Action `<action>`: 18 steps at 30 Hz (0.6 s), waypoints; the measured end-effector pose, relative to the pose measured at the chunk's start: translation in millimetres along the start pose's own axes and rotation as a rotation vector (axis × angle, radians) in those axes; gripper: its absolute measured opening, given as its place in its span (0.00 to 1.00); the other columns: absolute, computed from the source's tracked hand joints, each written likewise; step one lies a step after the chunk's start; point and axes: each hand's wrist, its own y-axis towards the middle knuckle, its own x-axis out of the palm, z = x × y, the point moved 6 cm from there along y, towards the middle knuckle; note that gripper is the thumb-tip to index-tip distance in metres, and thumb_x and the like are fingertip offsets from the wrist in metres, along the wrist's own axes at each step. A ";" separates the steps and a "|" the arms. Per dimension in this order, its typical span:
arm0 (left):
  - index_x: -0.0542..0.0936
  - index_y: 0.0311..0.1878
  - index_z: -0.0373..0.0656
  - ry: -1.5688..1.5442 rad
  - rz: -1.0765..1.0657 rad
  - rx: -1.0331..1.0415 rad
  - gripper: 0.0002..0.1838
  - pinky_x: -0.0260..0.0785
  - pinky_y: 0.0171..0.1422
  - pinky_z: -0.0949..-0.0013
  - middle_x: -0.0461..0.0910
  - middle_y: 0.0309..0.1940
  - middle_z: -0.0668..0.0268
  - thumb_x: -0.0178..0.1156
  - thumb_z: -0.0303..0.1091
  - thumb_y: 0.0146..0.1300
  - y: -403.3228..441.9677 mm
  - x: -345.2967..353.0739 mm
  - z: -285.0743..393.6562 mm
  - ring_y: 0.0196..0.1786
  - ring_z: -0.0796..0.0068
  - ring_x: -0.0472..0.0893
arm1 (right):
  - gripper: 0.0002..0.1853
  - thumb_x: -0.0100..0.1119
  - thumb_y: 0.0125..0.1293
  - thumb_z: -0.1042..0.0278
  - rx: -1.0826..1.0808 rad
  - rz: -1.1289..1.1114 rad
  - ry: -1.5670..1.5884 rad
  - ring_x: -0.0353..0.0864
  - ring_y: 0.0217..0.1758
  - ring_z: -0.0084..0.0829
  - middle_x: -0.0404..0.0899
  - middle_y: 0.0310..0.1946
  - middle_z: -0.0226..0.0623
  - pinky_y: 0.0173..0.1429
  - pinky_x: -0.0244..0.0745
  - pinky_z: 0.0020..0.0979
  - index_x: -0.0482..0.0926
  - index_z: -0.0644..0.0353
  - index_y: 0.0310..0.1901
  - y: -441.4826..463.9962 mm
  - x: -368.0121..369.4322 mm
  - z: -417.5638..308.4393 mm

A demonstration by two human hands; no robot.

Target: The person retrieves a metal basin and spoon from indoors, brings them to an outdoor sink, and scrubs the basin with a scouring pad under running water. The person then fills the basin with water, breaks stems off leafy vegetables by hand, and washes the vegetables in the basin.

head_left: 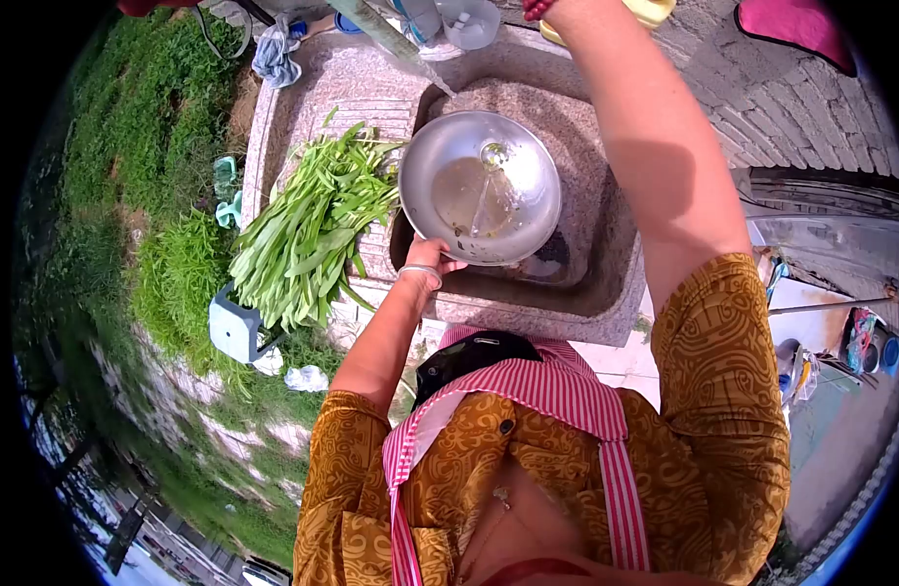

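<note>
My left hand [432,258] grips the near-left rim of a round metal basin [534,176], fingers closed round its edge. The basin is over the stone sink [606,283], with shallow water and small green bits inside. From a spout at the top, a thin stream of water [440,83] runs down toward the sink. A large pile of leafy greens [322,220] lies on the ribbed drainboard, left of the basin. My right arm [655,137] stretches up past the right of the sink; the hand itself is beyond the top edge, with only a red bracelet showing.
A grey cloth [276,57] hangs at the sink's upper-left corner. Behind the sink stand a clear plastic container [471,23] and a yellow item [649,12]. A light blue stool [233,322] is at the left, near grass. A pink cloth [793,29] lies at upper right.
</note>
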 end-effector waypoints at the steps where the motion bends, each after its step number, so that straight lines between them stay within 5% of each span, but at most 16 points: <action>1: 0.70 0.49 0.32 -0.003 0.005 -0.021 0.19 0.80 0.38 0.52 0.77 0.40 0.52 0.48 0.20 0.52 4.4 0.5 -0.7 0.37 0.55 0.81 | 0.07 0.52 0.66 0.69 0.085 0.057 0.059 0.74 0.26 0.17 0.77 0.25 0.26 0.32 0.73 0.24 0.76 0.63 0.39 -25.4 -12.6 19.6; 4: 0.70 0.50 0.31 -0.017 -0.041 -0.052 0.19 0.79 0.42 0.50 0.77 0.42 0.51 0.47 0.19 0.52 15.6 0.7 -2.0 0.41 0.52 0.80 | 0.07 0.51 0.67 0.69 0.607 0.262 0.037 0.74 0.26 0.17 0.76 0.25 0.25 0.32 0.73 0.23 0.76 0.63 0.40 -172.1 -45.4 124.8; 5: 0.69 0.50 0.31 -0.021 -0.052 -0.063 0.19 0.79 0.43 0.49 0.76 0.43 0.51 0.47 0.19 0.52 19.4 -1.1 -3.0 0.42 0.51 0.80 | 0.07 0.57 0.60 0.69 0.871 0.268 -0.176 0.80 0.29 0.31 0.80 0.27 0.40 0.37 0.75 0.31 0.78 0.62 0.36 -242.8 -47.0 155.6; 6: 0.69 0.51 0.31 -0.024 -0.060 -0.105 0.19 0.79 0.43 0.49 0.76 0.44 0.50 0.47 0.18 0.53 25.7 -4.4 -6.2 0.43 0.51 0.80 | 0.07 0.56 0.57 0.70 0.983 0.135 -0.432 0.81 0.31 0.40 0.81 0.30 0.44 0.40 0.75 0.34 0.78 0.62 0.36 -304.0 -40.0 162.9; 9: 0.68 0.53 0.31 -0.010 -0.041 -0.197 0.20 0.79 0.43 0.47 0.75 0.46 0.49 0.47 0.18 0.55 46.2 -13.2 -13.6 0.45 0.49 0.79 | 0.13 0.56 0.54 0.71 1.278 -0.204 -0.478 0.76 0.49 0.47 0.76 0.43 0.50 0.55 0.71 0.40 0.75 0.62 0.42 -457.0 -0.9 165.5; 15: 0.66 0.55 0.33 0.287 0.200 -0.224 0.20 0.80 0.39 0.48 0.75 0.44 0.47 0.51 0.20 0.58 71.4 -26.1 -16.5 0.39 0.50 0.80 | 0.35 0.71 0.45 0.64 1.178 -0.315 -0.660 0.67 0.60 0.49 0.69 0.55 0.49 0.66 0.64 0.38 0.68 0.60 0.57 -505.0 55.3 149.1; 16: 0.69 0.53 0.33 0.367 0.244 -0.218 0.18 0.79 0.32 0.53 0.77 0.34 0.49 0.52 0.26 0.59 74.7 -29.7 -20.1 0.29 0.55 0.80 | 0.38 0.72 0.44 0.63 1.185 -0.339 -0.657 0.66 0.61 0.49 0.69 0.55 0.48 0.67 0.64 0.37 0.67 0.60 0.58 -509.2 52.8 162.8; 18: 0.70 0.50 0.34 0.629 0.205 -0.274 0.16 0.77 0.27 0.55 0.77 0.27 0.53 0.52 0.29 0.59 68.3 -26.0 -15.7 0.23 0.57 0.78 | 0.38 0.72 0.45 0.63 1.234 -0.467 -0.629 0.71 0.58 0.48 0.71 0.54 0.52 0.64 0.67 0.39 0.65 0.63 0.58 -520.2 47.5 194.4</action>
